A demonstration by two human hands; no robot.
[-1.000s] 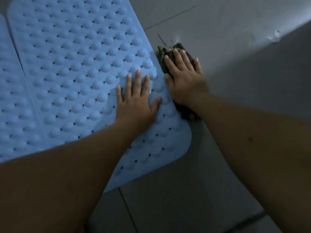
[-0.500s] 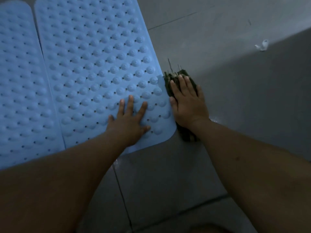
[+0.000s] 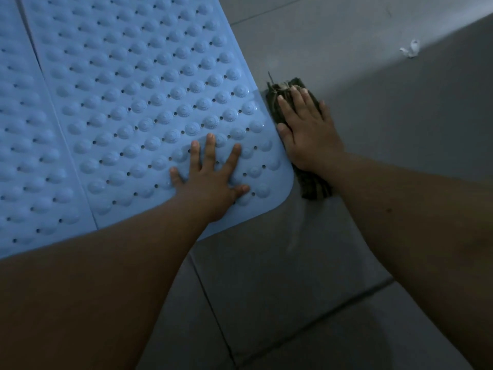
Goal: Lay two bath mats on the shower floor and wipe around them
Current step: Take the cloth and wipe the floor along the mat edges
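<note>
Grey floor tiles (image 3: 280,284) lay dim; your left hand (image 3: 210,180) pressed flat-fingered on the mat (image 3: 149,84), your right hand (image 3: 309,134), fingers straight, half-hid the dark cloth (image 3: 314,186).

No readable text, label, brand, number or sign anywhere in view. The mats carry only moulded bumps and holes, no lettering that can be made out.
</note>
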